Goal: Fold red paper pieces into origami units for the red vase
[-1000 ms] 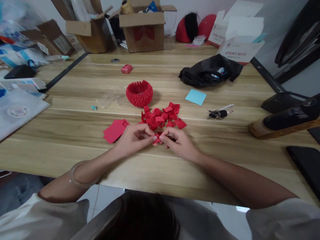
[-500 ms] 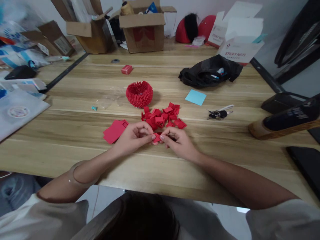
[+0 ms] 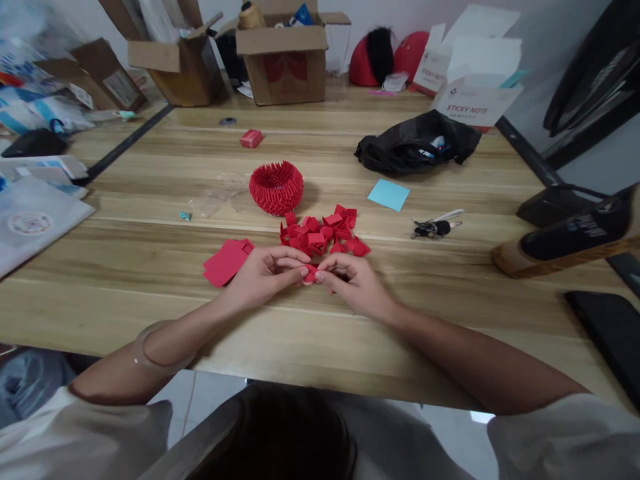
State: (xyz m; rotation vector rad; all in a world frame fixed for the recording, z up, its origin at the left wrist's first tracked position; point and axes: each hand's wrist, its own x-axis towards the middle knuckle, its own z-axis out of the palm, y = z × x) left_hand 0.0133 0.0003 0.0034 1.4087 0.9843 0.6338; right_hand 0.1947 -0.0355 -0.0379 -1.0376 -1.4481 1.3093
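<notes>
Between my two hands is a small folded piece of red paper [image 3: 311, 273], partly hidden by the fingers. My left hand [image 3: 267, 275] pinches its left end, and my right hand [image 3: 353, 280] pinches its right end. Just beyond the fingers lies a loose pile of folded red paper pieces [image 3: 316, 239]. A stack of flat red paper slips [image 3: 226, 263] rests beside my left hand. Farther back stands a round red bowl of folded paper [image 3: 277, 189], its rim spiky and its top open.
A blue paper sheet [image 3: 389, 195], a bunch of keys [image 3: 433, 229] and a black plastic bag [image 3: 417, 143] lie to the right. A bottle [image 3: 565, 233] and a black phone-like slab [image 3: 607, 327] are at far right. Cardboard boxes [image 3: 283, 67] line the back.
The red paper between my fingertips now looks narrower, its flat face folded down. Both hands stay close together in nearly the same place, and the whole view has shifted slightly.
</notes>
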